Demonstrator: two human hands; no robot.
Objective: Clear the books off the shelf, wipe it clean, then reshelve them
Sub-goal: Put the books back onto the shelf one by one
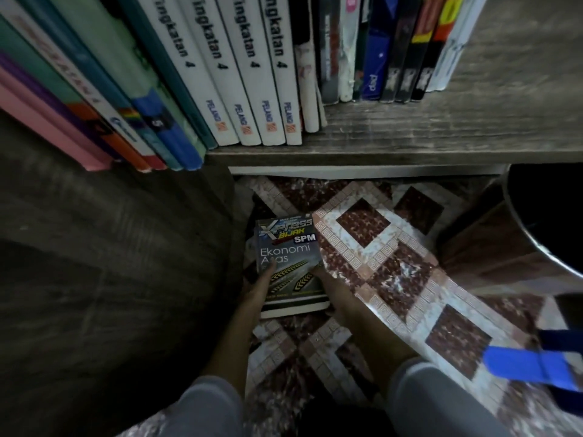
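Book gripped by its sides between left hand and right hand.

Glossy paper book cover, matt grained wood shelf (grey), patterned floor

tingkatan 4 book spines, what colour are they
The Tingkatan 4 spines are white with black lettering; head view.

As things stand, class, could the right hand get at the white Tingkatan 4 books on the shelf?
Probably not yet: the right hand, with the left hand, grips the Ekonomi Asas book. Nothing seems to block the white Tingkatan 4 books on the shelf once it lets go.
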